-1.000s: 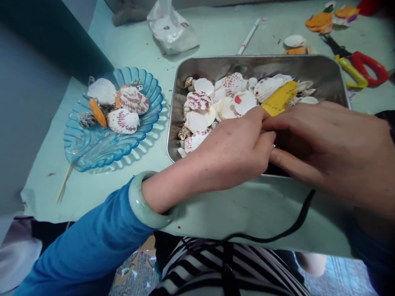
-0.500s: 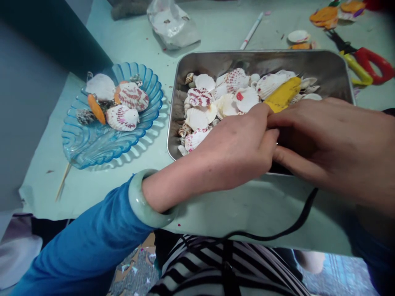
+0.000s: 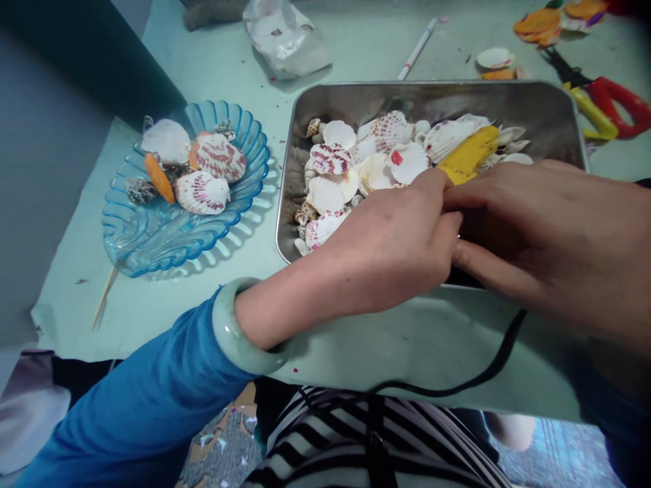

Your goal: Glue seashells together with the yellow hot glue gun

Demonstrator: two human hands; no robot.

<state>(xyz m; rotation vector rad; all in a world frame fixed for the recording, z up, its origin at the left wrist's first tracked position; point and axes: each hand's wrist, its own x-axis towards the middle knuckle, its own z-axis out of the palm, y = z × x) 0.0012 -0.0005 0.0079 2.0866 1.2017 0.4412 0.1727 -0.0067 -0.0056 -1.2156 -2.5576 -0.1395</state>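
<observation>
My left hand [image 3: 394,244], with a pale green bangle above the wrist, is closed over the near side of the metal tray [image 3: 285,183]. Its fingertips meet those of my right hand [image 3: 554,237], which is curled over the tray's right part. A small glint shows between the fingertips; what they hold is hidden. Just beyond the fingers a yellow piece with dark specks [image 3: 468,156] sticks out over the shells. I cannot tell whether a hand grips it. Many white and purple-marked scallop shells [image 3: 330,159] and small spiral shells lie in the tray.
At left a blue scalloped glass dish [image 3: 173,251] holds several shells. A wooden stick [image 3: 104,298] lies near it. Behind the tray are a plastic bag [image 3: 285,41], a white pen [image 3: 417,49] and red-and-yellow scissors [image 3: 605,102]. A black cord [image 3: 488,373] crosses the table's front.
Both hands keep nearly the same pose, fingertips together over the tray. The whole view has shifted very slightly; nothing has been picked up or let go.
</observation>
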